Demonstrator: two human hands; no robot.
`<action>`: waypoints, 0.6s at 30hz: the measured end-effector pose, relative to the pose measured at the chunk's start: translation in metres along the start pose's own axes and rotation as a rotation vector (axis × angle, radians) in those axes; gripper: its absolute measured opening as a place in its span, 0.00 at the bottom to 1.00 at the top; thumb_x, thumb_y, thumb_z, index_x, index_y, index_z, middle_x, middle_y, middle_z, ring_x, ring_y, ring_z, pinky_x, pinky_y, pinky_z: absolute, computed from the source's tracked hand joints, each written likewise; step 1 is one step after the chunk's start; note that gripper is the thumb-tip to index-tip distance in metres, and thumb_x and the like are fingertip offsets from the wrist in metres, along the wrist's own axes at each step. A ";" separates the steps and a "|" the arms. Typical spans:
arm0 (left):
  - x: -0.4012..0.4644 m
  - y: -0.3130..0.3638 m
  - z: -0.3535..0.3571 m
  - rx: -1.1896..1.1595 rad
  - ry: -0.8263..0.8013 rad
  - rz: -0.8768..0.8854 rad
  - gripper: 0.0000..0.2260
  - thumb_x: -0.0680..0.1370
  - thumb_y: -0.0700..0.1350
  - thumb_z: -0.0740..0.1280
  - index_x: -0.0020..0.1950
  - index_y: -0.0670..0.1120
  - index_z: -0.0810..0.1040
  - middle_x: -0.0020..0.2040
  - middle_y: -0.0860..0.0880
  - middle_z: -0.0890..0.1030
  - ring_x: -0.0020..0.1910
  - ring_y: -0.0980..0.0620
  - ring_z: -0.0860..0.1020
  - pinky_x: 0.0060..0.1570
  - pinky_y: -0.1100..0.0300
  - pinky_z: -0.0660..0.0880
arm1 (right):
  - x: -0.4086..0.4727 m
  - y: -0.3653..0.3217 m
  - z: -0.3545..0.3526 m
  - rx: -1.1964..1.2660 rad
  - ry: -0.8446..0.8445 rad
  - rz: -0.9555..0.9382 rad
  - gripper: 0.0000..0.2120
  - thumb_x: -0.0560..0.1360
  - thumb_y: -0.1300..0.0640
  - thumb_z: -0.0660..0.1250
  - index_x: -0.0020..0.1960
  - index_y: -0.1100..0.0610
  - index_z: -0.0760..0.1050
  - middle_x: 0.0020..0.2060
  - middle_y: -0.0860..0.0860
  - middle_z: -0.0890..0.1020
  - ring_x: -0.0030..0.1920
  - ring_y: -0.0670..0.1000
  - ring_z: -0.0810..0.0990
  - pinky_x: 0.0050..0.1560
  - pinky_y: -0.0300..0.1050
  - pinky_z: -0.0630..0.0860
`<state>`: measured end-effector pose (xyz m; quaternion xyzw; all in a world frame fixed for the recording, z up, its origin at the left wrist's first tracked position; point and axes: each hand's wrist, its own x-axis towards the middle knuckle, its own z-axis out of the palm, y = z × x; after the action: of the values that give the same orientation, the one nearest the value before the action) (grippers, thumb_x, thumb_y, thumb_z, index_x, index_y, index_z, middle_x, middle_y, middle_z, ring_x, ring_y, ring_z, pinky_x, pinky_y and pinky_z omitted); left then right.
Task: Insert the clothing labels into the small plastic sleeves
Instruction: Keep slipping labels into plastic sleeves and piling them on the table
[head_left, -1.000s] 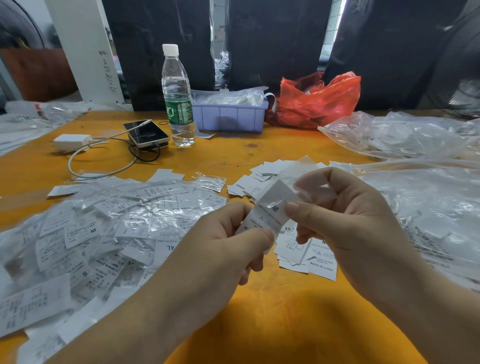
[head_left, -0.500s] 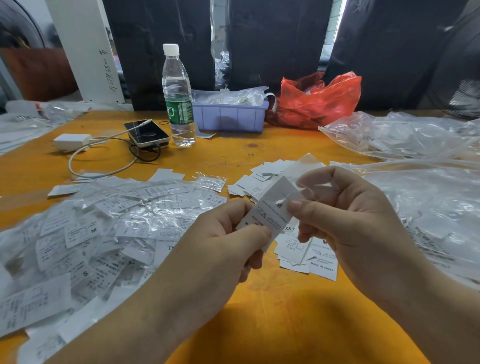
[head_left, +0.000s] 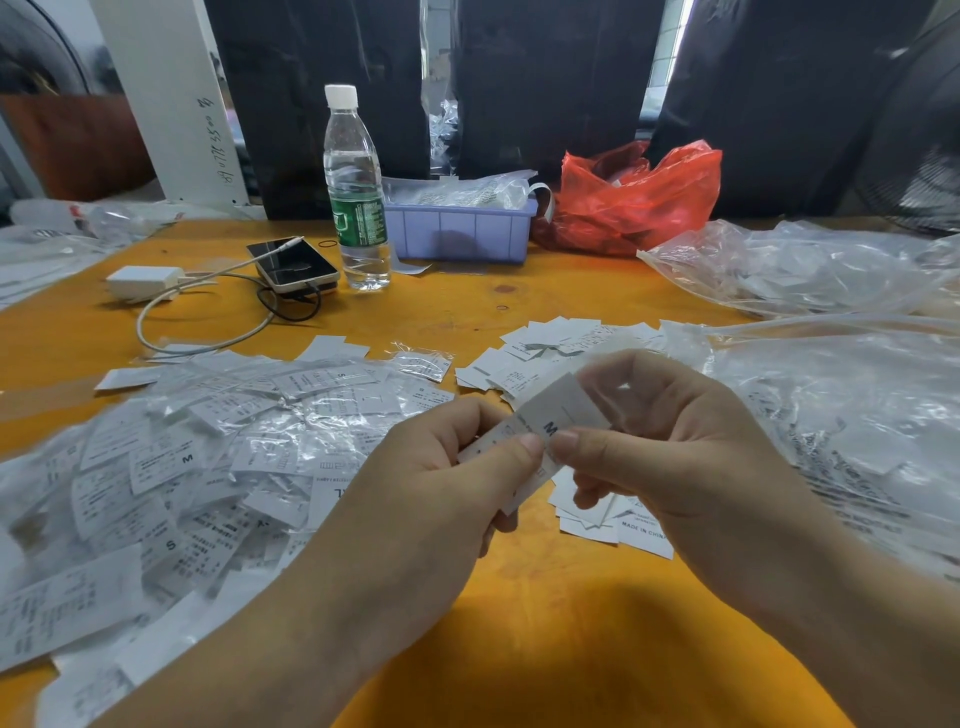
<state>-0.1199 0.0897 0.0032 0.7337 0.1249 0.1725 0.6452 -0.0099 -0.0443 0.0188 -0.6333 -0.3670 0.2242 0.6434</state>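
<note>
Item 1: white label (head_left: 550, 415) marked "M", held above table (head_left: 545, 649) centre, tilted, between both hands. Looks part-way inside a clear plastic sleeve (head_left: 615, 348) whose far end sticks up past the label; how far in, can't tell.
Left hand (head_left: 431, 499): thumb and forefinger pinch label's near end, other fingers curled under.
Right hand (head_left: 675, 452): thumb and forefinger pinch label/sleeve at far end, thumb tip nearly touching left thumb tip.
Item 2: pile of bagged labels (head_left: 182, 467), approx. left half of table, reaching near-left edge; sizes S, M, L visible.
Item 3: loose unbagged labels (head_left: 545, 343), table centre, behind and under hands; one reads "MADE IN CHINA".
Item 4: big clear plastic bags (head_left: 831, 405), right edge of table, contents unclear.
Misc., far edge of table: water bottle (head_left: 356, 192), upright, capped; purple bin (head_left: 457, 231) just right of bottle, holds plastic-wrapped stock; red plastic bag (head_left: 634, 197) beside bin.
Far-left area: phone (head_left: 292, 265) w/ cable plugged in, near bottle; white charger block (head_left: 143, 280) left of phone.
</note>
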 end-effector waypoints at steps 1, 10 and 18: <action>0.000 0.000 0.000 0.015 0.006 0.006 0.07 0.70 0.56 0.66 0.38 0.55 0.81 0.25 0.56 0.73 0.23 0.58 0.68 0.23 0.68 0.64 | 0.000 0.000 0.000 -0.005 -0.010 0.002 0.16 0.63 0.61 0.77 0.49 0.61 0.78 0.38 0.54 0.84 0.32 0.49 0.78 0.33 0.41 0.77; -0.001 -0.001 -0.001 0.068 0.010 0.021 0.07 0.70 0.57 0.66 0.38 0.56 0.80 0.25 0.56 0.73 0.24 0.56 0.67 0.25 0.66 0.64 | 0.001 -0.002 -0.002 0.048 0.002 0.023 0.14 0.65 0.50 0.73 0.41 0.61 0.81 0.36 0.56 0.82 0.35 0.51 0.77 0.34 0.42 0.77; 0.000 -0.005 -0.002 0.081 0.004 0.021 0.08 0.70 0.57 0.66 0.39 0.54 0.80 0.25 0.56 0.73 0.24 0.57 0.68 0.25 0.66 0.64 | 0.000 0.000 0.000 0.037 -0.078 0.033 0.12 0.65 0.54 0.72 0.43 0.61 0.84 0.37 0.59 0.82 0.34 0.48 0.77 0.34 0.39 0.75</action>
<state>-0.1205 0.0926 -0.0011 0.7601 0.1253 0.1759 0.6129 -0.0097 -0.0448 0.0186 -0.6180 -0.3771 0.2659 0.6366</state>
